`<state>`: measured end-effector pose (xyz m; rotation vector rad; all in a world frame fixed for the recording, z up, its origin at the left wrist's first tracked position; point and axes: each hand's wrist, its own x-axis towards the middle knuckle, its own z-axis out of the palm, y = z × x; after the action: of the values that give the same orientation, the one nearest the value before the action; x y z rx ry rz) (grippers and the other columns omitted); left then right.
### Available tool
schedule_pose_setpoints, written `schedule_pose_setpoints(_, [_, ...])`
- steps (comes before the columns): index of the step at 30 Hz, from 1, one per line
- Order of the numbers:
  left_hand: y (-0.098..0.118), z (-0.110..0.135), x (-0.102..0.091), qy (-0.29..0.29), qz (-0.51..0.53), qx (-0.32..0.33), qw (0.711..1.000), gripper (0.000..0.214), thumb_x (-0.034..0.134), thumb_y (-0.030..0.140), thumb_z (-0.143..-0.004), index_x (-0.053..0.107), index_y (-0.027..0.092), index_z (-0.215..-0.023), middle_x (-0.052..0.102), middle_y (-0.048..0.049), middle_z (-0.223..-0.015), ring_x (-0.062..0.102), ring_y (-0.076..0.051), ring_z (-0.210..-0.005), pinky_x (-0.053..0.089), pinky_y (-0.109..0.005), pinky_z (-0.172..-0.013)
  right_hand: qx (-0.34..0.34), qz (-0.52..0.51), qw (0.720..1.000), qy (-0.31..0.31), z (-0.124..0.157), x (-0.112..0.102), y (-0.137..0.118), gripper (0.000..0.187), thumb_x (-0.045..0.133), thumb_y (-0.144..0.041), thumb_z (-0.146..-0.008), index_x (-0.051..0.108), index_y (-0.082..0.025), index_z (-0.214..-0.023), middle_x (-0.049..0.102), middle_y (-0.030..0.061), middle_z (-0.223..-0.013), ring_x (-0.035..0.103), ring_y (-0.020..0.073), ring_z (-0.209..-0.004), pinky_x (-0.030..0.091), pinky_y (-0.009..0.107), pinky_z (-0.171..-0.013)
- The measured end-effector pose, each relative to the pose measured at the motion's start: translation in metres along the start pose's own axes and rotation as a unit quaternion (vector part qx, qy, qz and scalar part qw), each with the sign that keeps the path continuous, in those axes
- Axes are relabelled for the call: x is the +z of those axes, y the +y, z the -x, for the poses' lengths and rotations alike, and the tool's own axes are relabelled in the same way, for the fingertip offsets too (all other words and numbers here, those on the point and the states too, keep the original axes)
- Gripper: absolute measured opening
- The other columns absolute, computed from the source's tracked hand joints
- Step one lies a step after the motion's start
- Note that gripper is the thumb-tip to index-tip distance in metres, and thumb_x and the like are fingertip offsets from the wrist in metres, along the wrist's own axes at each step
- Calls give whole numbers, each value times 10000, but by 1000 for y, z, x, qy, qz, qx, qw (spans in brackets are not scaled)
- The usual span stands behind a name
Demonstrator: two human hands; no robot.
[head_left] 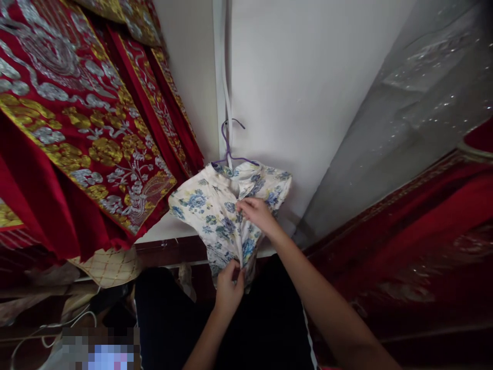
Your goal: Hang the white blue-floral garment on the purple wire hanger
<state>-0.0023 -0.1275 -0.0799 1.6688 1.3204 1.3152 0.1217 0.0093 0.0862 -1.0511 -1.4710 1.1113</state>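
A white blouse [215, 218] with blue and yellow flowers hangs on a purple wire hanger [228, 149] in front of me. Its front edges run down the middle, parted at the neck. My right hand [256, 213] pinches the front edge of the blouse just below the collar. Lower down, my left hand [230, 288] has its thumb and fingers closed on the same edge near the hem. Any button under the fingertips is too small to make out.
Red cloth with gold and silver embroidery [88, 128] hangs at the left. More red fabric [416, 246] is on the right, below clear plastic sheeting [435, 97]. A woven hat [111, 264] and a white cable [90, 314] lie at lower left. Behind the blouse stands a white wall [292, 77].
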Motion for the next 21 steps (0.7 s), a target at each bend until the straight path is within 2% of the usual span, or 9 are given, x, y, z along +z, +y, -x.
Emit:
schedule_pose_setpoints(5, [1, 3, 1, 10, 4, -1, 1000, 188, 525, 293, -925, 506, 190, -770, 496, 19, -663, 512, -128, -609, 416, -211, -596, 93, -151, 983, -41, 7, 6, -2, 337, 638, -503, -725, 625, -170, -779, 454, -63, -504, 266, 65, -389, 146, 241, -410])
schedule_pose_setpoints(8, [-1, 3, 2, 6, 14, -8, 1000, 202, 516, 309, -938, 505, 188, -777, 518, 11, -683, 531, -133, -635, 424, -215, -615, 109, -207, 971, -40, 11, 12, -2, 339, 620, -522, -702, 574, -195, -778, 405, -79, -519, 225, 64, -395, 159, 245, -404])
schedule_pose_setpoints(11, [-4, 2, 1, 20, 25, -17, 999, 199, 536, 315, -929, 519, 186, -778, 541, 1, -692, 546, -142, -647, 432, -217, -614, 114, -241, 963, -49, 10, 11, -15, 307, 650, -480, -687, 579, -190, -759, 385, -78, -521, 218, 60, -405, 148, 245, -408])
schedule_pose_setpoints(14, [-7, 1, -1, 32, 27, -14, 999, 199, 545, 323, -925, 533, 184, -782, 560, -8, -703, 558, -148, -654, 435, -222, -614, 99, -265, 958, -54, 1, 5, -41, 266, 688, -410, -686, 624, -161, -752, 415, -66, -523, 229, 49, -407, 111, 242, -406])
schedule_pose_setpoints(17, [-7, 2, 1, 29, 21, -6, 999, 220, 548, 334, -925, 534, 183, -765, 552, -5, -679, 551, -148, -633, 426, -226, -600, 52, -286, 957, -22, -6, 2, -65, 229, 685, -366, -705, 645, -146, -751, 442, -57, -528, 246, 37, -401, 100, 231, -397])
schedule_pose_setpoints(21, [-4, -10, 0, -3, 35, 11, 999, 208, 568, 319, -917, 561, 175, -767, 560, -2, -673, 561, -147, -633, 452, -239, -612, -9, -286, 958, 19, -3, 10, -76, 197, 669, -346, -743, 626, -156, -714, 468, -45, -524, 296, 39, -402, 141, 210, -382])
